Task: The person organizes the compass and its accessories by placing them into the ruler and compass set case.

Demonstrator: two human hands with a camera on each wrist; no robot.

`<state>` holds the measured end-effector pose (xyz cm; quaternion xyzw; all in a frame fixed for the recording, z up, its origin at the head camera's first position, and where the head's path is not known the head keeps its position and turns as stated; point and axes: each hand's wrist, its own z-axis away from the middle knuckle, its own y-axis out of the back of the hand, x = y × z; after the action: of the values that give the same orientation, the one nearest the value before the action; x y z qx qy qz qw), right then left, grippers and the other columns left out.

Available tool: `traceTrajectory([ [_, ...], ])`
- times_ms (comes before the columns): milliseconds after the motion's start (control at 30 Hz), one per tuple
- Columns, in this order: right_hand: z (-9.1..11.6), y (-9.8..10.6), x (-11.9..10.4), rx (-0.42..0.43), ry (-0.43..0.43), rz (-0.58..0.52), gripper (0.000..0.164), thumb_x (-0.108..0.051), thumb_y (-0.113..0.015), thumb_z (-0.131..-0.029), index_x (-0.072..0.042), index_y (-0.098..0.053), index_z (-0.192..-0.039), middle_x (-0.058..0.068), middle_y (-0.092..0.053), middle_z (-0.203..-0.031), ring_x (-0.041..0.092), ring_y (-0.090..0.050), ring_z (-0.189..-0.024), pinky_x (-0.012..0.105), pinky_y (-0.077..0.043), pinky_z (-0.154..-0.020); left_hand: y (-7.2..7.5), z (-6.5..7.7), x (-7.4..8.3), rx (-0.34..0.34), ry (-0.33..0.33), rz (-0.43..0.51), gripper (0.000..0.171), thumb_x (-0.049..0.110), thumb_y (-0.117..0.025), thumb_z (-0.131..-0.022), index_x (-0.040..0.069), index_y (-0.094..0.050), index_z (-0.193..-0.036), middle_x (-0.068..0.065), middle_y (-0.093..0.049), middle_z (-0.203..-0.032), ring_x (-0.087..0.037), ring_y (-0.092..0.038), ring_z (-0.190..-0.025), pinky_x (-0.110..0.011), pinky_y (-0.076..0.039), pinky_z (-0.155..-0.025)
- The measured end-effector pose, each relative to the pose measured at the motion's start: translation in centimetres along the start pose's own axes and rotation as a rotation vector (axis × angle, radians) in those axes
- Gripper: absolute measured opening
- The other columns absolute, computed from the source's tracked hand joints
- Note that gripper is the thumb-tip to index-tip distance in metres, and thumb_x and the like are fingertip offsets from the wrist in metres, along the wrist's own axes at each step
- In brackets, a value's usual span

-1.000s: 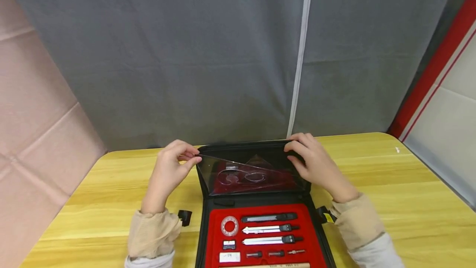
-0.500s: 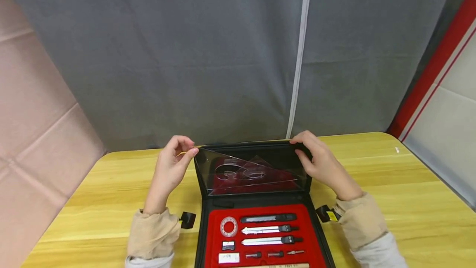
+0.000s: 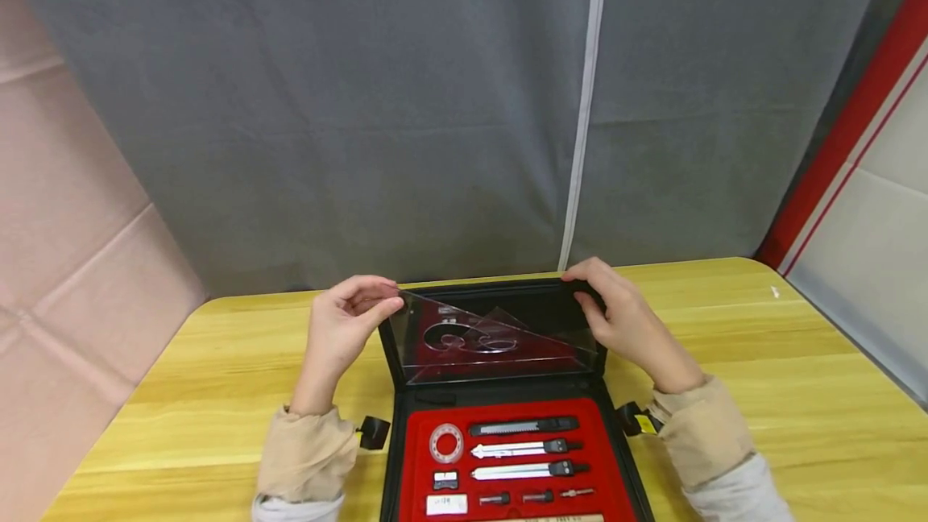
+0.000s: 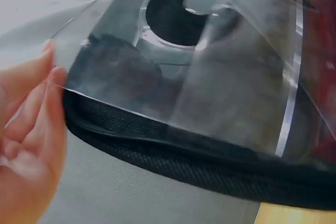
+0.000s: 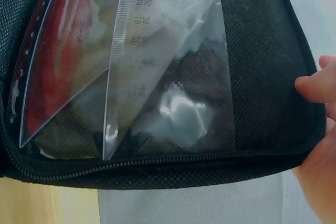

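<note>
My left hand (image 3: 341, 337) pinches the upper left corner of a clear plastic set square (image 3: 416, 345) between thumb and fingers. That corner sticks out past the edge of the black zip case (image 4: 173, 166), while the rest lies in the lid's clear pocket. With the right hand (image 3: 627, 325) I grip the upper right corner of the raised lid (image 3: 547, 296), thumb on its inner side. In the right wrist view, overlapping clear drawing tools, one with a printed scale (image 5: 137, 19), reach into the pocket's lower corner. Transparency makes their outlines hard to separate.
The red tray (image 3: 464, 413) of the case holds a clear ring (image 3: 433, 443), a cutter knife (image 3: 525, 427), two compasses (image 3: 518, 449), a sharpener (image 3: 445, 480), a white eraser (image 3: 446, 504) and small parts. The wooden table (image 3: 181, 401) ends at a grey curtain (image 3: 399, 119).
My left hand first shifted left and up, then came back right, with the set square's corner in its pinch. The right hand's hold on the lid shifted slightly outward.
</note>
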<state>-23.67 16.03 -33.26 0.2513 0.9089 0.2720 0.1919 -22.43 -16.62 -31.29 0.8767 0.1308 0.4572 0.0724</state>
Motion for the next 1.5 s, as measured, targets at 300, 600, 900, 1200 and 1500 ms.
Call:
traceTrajectory([
  [300, 0.0, -0.2, 0.2, 0.022, 0.005, 0.005, 0.033, 0.019, -0.057, -0.069, 0.000, -0.057, -0.096, 0.011, -0.059, -0.091, 0.018, -0.054, -0.084, 0.043, -0.053, -0.068, 0.6, 0.1, 0.2, -0.113, -0.163, -0.457, 0.027, 0.007, -0.070, -0.071, 0.006, -0.068, -0.098, -0.011, -0.071, -0.076, -0.011, -0.060, -0.065, -0.030, -0.056, -0.058],
  [600, 0.3, -0.1, 0.4, 0.026, -0.031, 0.001, 0.028, 0.017, -0.055, -0.071, 0.000, -0.056, -0.094, 0.010, -0.059, -0.089, 0.017, -0.053, -0.083, 0.041, -0.051, -0.070, 0.4, 0.0, 0.1, -0.167, -0.187, -0.402, 0.029, -0.001, -0.068, -0.071, 0.001, -0.053, -0.096, -0.015, -0.070, -0.082, -0.016, -0.063, -0.074, -0.041, -0.057, -0.065],
  [900, 0.2, 0.1, 0.6, 0.029, 0.004, 0.003, 0.028, 0.018, -0.056, -0.071, 0.000, -0.057, -0.092, 0.009, -0.058, -0.087, 0.016, -0.052, -0.081, 0.039, -0.050, -0.068, 0.8, -0.1, -0.3, -0.068, -0.348, -0.508, 0.025, -0.005, -0.066, -0.071, 0.003, -0.057, -0.094, -0.010, -0.070, -0.081, -0.012, -0.057, -0.069, -0.031, -0.047, -0.048],
  [1200, 0.1, 0.1, 0.7, 0.040, 0.013, 0.010, 0.029, 0.018, -0.055, -0.071, -0.003, -0.058, -0.090, 0.008, -0.058, -0.086, 0.015, -0.052, -0.080, 0.038, -0.051, -0.066, -1.3, 0.1, 0.1, -0.112, -0.522, -0.753, 0.020, 0.002, -0.064, -0.076, 0.004, -0.057, -0.094, -0.017, -0.055, -0.105, -0.028, -0.051, -0.092, -0.048, -0.047, -0.077],
  [1500, 0.0, -0.4, 0.6, 0.056, 0.035, -0.030, 0.029, 0.018, -0.054, -0.071, -0.003, -0.059, -0.090, 0.008, -0.058, -0.086, 0.015, -0.053, -0.080, 0.034, -0.048, -0.067, -5.5, 0.5, 1.0, -0.218, -0.809, -1.097, 0.019, 0.012, -0.063, -0.076, 0.017, -0.063, -0.094, -0.003, -0.060, -0.093, -0.022, -0.048, -0.090, -0.039, -0.045, -0.074],
])
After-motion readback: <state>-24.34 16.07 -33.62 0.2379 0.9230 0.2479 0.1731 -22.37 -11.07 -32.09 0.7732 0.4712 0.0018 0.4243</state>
